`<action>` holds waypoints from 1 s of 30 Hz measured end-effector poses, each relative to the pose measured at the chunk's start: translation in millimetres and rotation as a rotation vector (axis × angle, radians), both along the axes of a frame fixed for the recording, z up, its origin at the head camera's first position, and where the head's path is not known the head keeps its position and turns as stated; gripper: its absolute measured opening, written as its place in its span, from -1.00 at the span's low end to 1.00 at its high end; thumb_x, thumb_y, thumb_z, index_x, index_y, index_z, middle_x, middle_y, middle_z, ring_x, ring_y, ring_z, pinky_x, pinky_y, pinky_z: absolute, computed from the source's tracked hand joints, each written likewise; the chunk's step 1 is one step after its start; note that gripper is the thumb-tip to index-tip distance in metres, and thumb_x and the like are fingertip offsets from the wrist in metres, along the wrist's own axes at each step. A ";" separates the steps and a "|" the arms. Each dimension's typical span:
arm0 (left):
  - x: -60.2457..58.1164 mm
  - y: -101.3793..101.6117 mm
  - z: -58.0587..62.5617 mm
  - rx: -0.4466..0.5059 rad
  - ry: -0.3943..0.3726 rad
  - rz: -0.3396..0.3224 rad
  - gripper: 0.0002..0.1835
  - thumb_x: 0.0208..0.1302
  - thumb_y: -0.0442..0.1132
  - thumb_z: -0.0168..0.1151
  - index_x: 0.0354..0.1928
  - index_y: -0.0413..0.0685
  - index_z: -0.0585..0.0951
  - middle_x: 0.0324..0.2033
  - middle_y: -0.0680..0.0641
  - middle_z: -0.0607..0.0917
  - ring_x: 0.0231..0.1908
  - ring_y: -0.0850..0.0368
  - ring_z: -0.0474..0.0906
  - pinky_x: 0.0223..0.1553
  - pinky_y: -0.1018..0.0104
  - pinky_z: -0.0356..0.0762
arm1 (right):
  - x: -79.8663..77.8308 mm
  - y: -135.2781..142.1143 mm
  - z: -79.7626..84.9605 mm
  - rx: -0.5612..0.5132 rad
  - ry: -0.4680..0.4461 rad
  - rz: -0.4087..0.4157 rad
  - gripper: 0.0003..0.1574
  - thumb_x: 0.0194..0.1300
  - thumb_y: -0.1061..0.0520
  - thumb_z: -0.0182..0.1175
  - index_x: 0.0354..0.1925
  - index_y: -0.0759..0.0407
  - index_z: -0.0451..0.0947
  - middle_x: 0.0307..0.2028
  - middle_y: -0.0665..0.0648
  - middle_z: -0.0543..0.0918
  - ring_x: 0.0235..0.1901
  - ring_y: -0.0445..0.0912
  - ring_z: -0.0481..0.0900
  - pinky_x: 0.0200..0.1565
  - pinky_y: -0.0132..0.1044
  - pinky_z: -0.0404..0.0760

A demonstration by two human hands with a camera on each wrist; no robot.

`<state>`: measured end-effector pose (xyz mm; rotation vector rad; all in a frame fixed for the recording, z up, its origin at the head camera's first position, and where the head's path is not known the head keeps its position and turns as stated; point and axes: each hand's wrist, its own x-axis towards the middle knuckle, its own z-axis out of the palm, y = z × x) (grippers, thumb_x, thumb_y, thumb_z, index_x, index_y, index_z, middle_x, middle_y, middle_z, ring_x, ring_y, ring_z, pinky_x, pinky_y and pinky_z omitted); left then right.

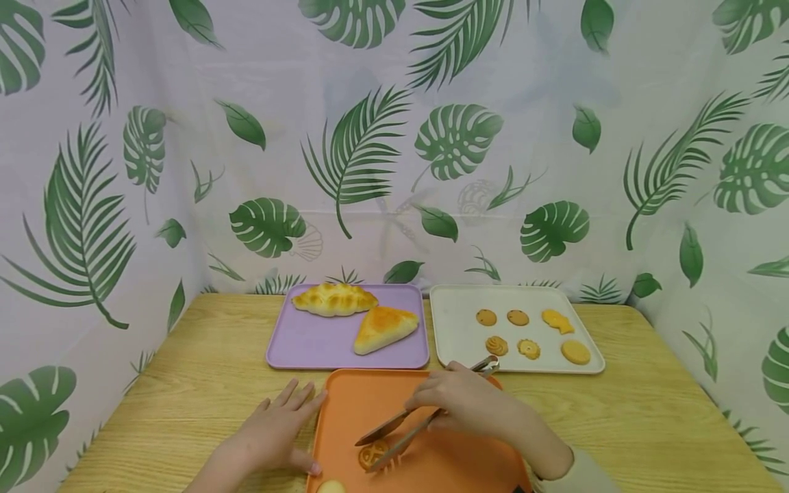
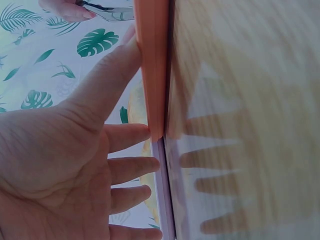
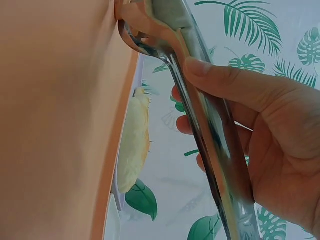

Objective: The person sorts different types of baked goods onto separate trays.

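My right hand [image 1: 471, 405] grips a pair of metal tongs [image 1: 383, 427] over the orange tray [image 1: 474, 462]. Between the tong tips, low on the tray, is a small round pretzel-shaped cookie [image 1: 372, 454]. In the right wrist view, thumb and fingers hold the tongs [image 3: 222, 150] from both sides, and the far ends are down at the tray surface. My left hand [image 1: 271, 433] is spread with straight fingers at the tray's left edge. Seen from the left wrist, its thumb and index fingertip are right at the rim [image 2: 154, 75]. A pale rounded piece [image 1: 331, 487] is partly cut off at the bottom.
Behind the orange tray, a purple tray [image 1: 302, 346] carries a braided bread [image 1: 335, 299] and a triangular bread [image 1: 385, 330]. To its right a white tray [image 1: 456, 305] holds several cookies, among them a fish-shaped one [image 1: 557, 320]. Leaf-printed cloth [image 1: 370, 260] encloses the wooden table [image 1: 203, 383].
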<state>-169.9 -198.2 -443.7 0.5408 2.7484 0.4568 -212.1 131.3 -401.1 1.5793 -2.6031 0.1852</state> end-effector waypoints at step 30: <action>0.6 -0.1 0.9 0.001 0.017 -0.009 0.21 -0.26 0.34 0.43 0.47 -0.02 0.21 0.46 -0.28 0.20 0.48 -0.36 -0.05 0.20 -0.56 0.12 | -15.2 30.7 9.2 0.019 -0.104 -0.190 -0.53 -0.04 0.08 0.50 -0.07 -0.15 0.71 -0.23 -0.19 0.74 -0.25 -0.24 0.58 -0.23 -0.30 0.41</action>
